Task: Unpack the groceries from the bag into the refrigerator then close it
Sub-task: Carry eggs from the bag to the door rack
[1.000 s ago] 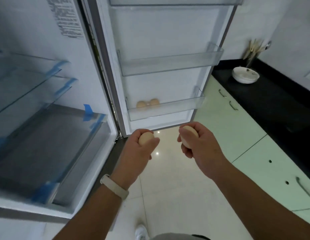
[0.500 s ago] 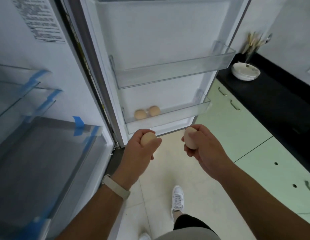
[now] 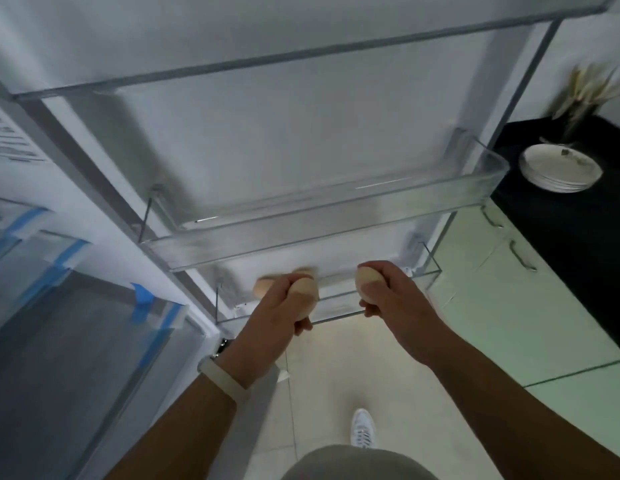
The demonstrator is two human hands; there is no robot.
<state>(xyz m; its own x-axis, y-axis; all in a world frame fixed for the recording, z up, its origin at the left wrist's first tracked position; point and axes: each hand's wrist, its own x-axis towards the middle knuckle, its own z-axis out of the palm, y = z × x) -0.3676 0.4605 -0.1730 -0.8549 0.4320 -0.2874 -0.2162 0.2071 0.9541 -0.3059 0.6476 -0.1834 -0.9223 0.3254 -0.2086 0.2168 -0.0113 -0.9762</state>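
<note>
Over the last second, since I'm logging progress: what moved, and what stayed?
Both hands carried their eggs forward to the lowest door shelf. The left hand keeps its egg, the right hand its egg. Nothing let go. The two eggs already there stayed.

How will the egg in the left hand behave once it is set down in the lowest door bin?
The egg is rounded, so it will probably roll until it meets the bin's clear wall or the egg already there. Its shell is likely brittle, so the left hand should lower it gently.
</note>
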